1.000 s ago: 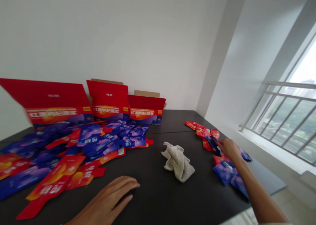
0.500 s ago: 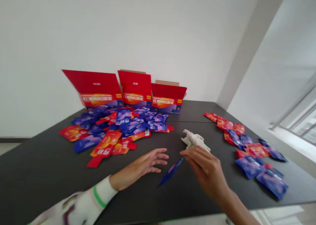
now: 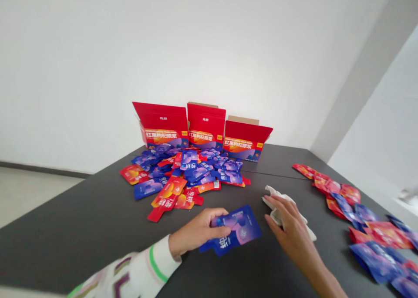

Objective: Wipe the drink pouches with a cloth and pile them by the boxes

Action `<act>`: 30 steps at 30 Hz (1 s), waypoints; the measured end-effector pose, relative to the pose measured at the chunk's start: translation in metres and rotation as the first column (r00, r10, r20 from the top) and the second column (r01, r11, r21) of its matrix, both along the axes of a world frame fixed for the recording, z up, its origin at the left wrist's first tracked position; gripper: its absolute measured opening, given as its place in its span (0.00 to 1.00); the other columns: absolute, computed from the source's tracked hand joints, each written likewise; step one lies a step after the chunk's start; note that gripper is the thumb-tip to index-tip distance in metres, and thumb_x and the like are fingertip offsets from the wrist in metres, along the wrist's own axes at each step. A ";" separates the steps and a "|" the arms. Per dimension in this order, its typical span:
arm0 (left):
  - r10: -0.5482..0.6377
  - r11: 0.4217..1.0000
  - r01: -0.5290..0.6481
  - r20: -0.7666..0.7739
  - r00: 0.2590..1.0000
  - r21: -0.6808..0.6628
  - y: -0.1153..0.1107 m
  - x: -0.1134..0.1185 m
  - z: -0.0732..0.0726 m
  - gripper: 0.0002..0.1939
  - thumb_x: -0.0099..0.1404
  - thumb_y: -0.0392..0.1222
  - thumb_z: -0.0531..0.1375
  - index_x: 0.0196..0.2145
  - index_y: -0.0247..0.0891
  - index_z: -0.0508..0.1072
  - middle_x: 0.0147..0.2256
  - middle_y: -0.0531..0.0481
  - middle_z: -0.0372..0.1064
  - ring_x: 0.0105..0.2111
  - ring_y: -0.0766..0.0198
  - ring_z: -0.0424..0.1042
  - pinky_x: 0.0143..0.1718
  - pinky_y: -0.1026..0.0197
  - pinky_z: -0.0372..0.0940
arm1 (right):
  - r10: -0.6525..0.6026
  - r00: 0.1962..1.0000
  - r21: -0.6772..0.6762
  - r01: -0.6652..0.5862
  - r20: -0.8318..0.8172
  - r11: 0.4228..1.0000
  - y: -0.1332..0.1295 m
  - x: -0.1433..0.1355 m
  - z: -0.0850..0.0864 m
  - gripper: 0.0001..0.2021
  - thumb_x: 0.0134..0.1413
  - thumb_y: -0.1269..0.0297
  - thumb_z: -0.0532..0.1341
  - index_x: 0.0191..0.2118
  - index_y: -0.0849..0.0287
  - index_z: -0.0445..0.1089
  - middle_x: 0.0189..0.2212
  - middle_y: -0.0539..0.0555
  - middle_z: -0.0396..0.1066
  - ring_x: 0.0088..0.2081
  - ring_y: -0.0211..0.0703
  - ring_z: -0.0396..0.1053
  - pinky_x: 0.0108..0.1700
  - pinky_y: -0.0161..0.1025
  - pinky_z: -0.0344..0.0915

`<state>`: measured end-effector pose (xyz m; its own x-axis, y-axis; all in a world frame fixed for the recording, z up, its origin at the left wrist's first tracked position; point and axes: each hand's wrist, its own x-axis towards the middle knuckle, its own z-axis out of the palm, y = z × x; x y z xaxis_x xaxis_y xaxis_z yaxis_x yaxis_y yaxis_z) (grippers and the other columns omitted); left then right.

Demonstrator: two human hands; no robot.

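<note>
the left hand (image 3: 196,233) is closed on a blue pouch (image 3: 244,225) above the desk (image 3: 98,219), thumb over the printed face and fingers beneath, likely to steady the limp packet while leaving most of its front uncovered. the right hand (image 3: 295,230) is loosely open, fingers apart over the white cloth (image 3: 271,192); contact is unclear. the open boxes (image 3: 165,123) stand behind the pouch pile (image 3: 196,172), perhaps to leave the near side free for handling.

You can read 红黑枸杞原浆 on the three red boxes (image 3: 206,126), "40" on the leftmost, and 纯 on your blue pouch (image 3: 243,228).
</note>
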<state>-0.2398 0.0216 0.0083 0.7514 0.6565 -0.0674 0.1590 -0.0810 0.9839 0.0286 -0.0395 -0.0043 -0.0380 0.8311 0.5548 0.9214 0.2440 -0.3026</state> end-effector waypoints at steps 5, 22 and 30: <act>0.127 0.893 0.002 -0.255 0.959 0.451 -0.002 0.000 -0.005 0.15 0.61 0.44 0.57 0.45 0.40 0.68 0.38 0.52 0.70 0.37 0.61 0.67 0.40 0.63 0.58 | -0.319 0.939 -0.143 0.335 0.126 0.931 0.017 0.059 -0.045 0.30 0.50 0.49 0.55 0.58 0.52 0.55 0.44 0.56 0.66 0.46 0.53 0.65 0.46 0.50 0.61; 0.214 0.794 0.092 -0.419 0.882 0.600 -0.007 0.011 -0.020 0.10 0.63 0.42 0.53 0.42 0.42 0.62 0.36 0.51 0.69 0.38 0.59 0.68 0.36 0.63 0.59 | -0.234 0.970 -0.338 0.241 0.060 0.910 0.004 -0.080 -0.015 0.13 0.49 0.66 0.56 0.42 0.55 0.58 0.36 0.52 0.68 0.36 0.44 0.68 0.36 0.36 0.59; 0.192 0.796 0.095 -0.399 0.897 0.598 -0.005 0.013 -0.021 0.12 0.63 0.40 0.53 0.45 0.41 0.60 0.38 0.49 0.69 0.38 0.58 0.69 0.38 0.62 0.60 | -0.030 0.993 -0.367 0.072 0.117 0.927 -0.004 -0.083 -0.012 0.16 0.47 0.69 0.57 0.43 0.55 0.56 0.38 0.52 0.67 0.40 0.44 0.68 0.39 0.37 0.60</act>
